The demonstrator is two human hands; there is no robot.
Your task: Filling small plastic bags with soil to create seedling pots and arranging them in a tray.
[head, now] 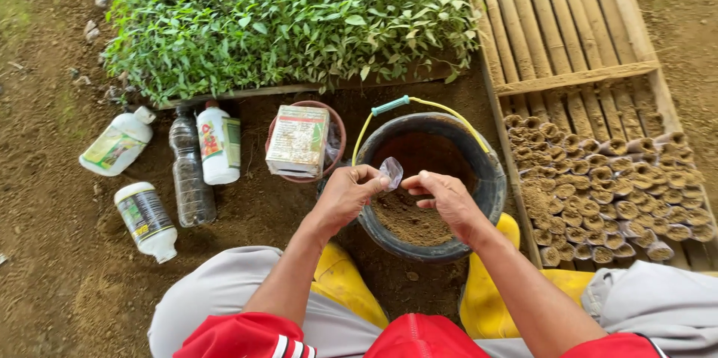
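Observation:
My left hand point(345, 195) and my right hand point(446, 199) meet over a black bucket point(490, 186) half full of brown soil. Together they pinch a small clear plastic bag point(391, 171), held upright between the fingertips of both hands. The bucket has a yellow wire handle with a teal grip point(391, 106) and stands between my yellow boots point(342, 283). To the right, several small soil-filled plastic bags point(606, 190) stand packed in rows on a bamboo rack.
A dense bed of green seedlings point(292, 17) fills the top. A small box sits in a reddish pot point(334, 130) beside the bucket. White bottles point(146, 219) and a clear bottle point(188, 171) lie on the dirt at left. Bamboo slats point(553, 14) run up the right.

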